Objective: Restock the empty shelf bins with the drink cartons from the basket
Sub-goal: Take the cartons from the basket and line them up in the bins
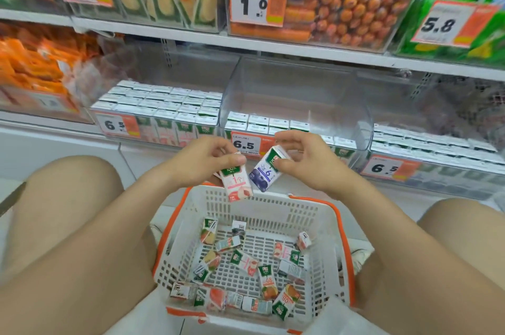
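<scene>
Head view. A pink-labelled carton (236, 184) is pinched at its top by the left hand (202, 162). A blue-labelled carton (266, 170) is gripped, tilted, by the right hand (303, 159), and the two cartons are held just beside each other. Below both hands, the white basket (322, 225) (orange-handled) is seen with loose cartons (246, 263) scattered on its floor. Beyond the hands, a clear shelf bin (297, 83) is shown only partly filled. Beyond and left of the left hand, a fuller bin (185, 69) is packed with cartons.
</scene>
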`<control>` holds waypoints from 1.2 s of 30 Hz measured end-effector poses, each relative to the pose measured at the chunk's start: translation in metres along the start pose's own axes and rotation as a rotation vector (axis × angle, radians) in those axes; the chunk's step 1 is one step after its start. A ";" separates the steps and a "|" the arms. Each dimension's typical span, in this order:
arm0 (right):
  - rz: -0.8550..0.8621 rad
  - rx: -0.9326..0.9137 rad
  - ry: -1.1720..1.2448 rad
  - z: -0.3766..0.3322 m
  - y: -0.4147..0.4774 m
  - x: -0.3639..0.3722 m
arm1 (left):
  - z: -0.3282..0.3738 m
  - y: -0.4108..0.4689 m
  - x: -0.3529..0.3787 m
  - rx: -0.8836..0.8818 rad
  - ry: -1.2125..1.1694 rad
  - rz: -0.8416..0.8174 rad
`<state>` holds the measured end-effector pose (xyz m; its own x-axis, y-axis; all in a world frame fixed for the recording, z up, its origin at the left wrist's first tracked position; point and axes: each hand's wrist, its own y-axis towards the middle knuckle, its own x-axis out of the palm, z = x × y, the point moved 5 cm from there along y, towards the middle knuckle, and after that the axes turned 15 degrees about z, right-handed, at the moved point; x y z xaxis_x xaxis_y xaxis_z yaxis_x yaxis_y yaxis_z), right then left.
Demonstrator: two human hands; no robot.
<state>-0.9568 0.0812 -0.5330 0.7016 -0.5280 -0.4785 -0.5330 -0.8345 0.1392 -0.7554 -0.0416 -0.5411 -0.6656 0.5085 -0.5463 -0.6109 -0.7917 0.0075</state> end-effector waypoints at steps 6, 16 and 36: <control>0.080 0.072 0.057 0.000 0.007 0.005 | 0.004 0.002 0.001 -0.050 -0.088 0.023; 0.256 -0.216 -0.132 -0.033 0.012 0.009 | 0.012 0.008 -0.028 -0.061 -0.202 0.093; 0.292 -1.003 -0.487 -0.150 0.076 0.153 | -0.044 0.102 -0.223 0.188 0.469 0.928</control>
<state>-0.8193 -0.0865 -0.4658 0.2400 -0.7870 -0.5684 0.1238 -0.5559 0.8220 -0.6501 -0.2508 -0.4554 -0.6984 -0.4827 -0.5284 -0.0307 -0.7175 0.6959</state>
